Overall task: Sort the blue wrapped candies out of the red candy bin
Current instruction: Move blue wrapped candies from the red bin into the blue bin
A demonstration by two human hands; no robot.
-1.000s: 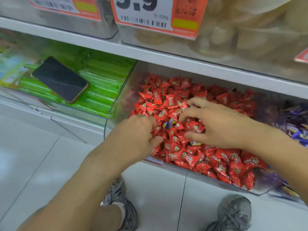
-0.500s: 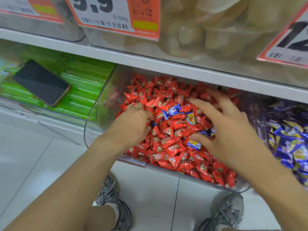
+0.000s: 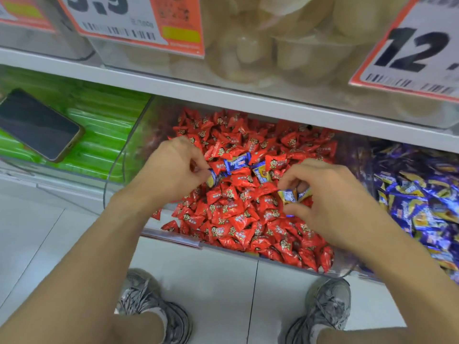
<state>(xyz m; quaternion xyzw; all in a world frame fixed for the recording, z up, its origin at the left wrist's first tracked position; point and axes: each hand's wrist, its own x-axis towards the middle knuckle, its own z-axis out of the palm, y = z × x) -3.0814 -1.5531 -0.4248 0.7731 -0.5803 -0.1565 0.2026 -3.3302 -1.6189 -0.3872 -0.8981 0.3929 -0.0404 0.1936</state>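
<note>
A clear bin (image 3: 116,175) on the lower shelf is full of red wrapped candies (image 3: 238,219). On top of the red heap lie two loose blue wrapped candies: one (image 3: 238,163) in the middle, another (image 3: 261,173) just right of it. My left hand (image 3: 171,170) hovers over the bin's left part and pinches a blue and yellow candy (image 3: 214,177) at its fingertips. My right hand (image 3: 330,202) is over the bin's right part, its fingers closed on a blue and yellow candy (image 3: 289,196).
Right of the red bin is a bin of blue wrapped candies (image 3: 417,199). To the left, a dark phone (image 3: 37,124) lies on a bin of green packets (image 3: 104,125). The upper shelf (image 3: 223,95) overhangs, with price tags (image 3: 134,18). My shoes (image 3: 154,311) stand on the tiled floor.
Both hands, which were spread digging in the red candies, have drawn together and each has pinched up a blue candy. The view has shifted right, showing more of the blue bin.
</note>
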